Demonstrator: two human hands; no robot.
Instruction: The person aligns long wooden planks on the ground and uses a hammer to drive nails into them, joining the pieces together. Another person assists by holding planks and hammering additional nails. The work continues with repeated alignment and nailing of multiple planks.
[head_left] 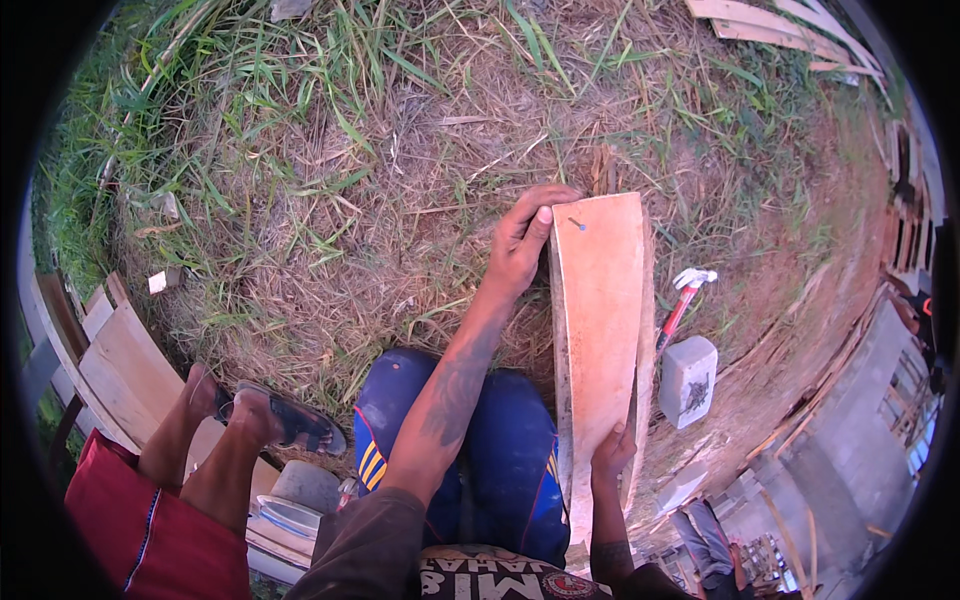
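Note:
A long pale wooden board [600,300] stretches away from me on my right side, with darker timber showing beneath its edges. Near its far end a nail [578,225] sticks up at a slant. My left hand [520,235] grips the far left corner, thumb at the edge and fingers curled over the end. Closer to me, my right hand [612,452] is closed round the board's right edge. Beside the board on the right lies a hammer [684,306] with a red and dark handle. Next to it sits a whitish container [700,370] with dark small pieces, probably nails, inside.
Another person's legs [215,440] in sandals stand at the left, beside pale planks [130,350]. A small light block [165,280] lies on the grass. More boards [780,30] are at the far right. A second person's legs [705,540] show at lower right.

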